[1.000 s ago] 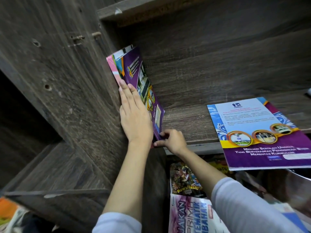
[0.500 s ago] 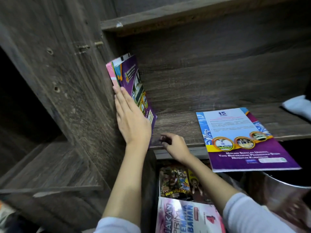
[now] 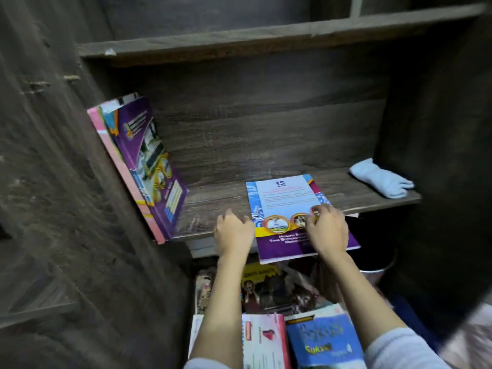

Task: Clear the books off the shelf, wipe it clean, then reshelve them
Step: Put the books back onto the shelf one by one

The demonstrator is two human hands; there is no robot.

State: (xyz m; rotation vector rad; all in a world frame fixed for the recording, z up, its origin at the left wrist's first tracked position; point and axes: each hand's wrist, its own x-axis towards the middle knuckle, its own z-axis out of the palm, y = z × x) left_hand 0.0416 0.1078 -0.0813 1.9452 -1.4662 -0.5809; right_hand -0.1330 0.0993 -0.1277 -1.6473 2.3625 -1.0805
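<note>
Head view: we see the right hand (image 3: 326, 230) gripping the flat purple book (image 3: 286, 198) with fingers curled on its cover, the left hand (image 3: 233, 233) curled at its left edge — grip unclear — on the shelf (image 3: 213, 203), leaning books (image 3: 143, 161) far left, blue cloth (image 3: 380, 181) far right.

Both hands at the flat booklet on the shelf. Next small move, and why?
Probably grip the flat booklet and tip it upright toward the leaning books. It lies flat, overhanging the front edge of the shelf. The right hand rests on its cover and the left hand sits at its left edge, with bare board between it and the books.
</note>
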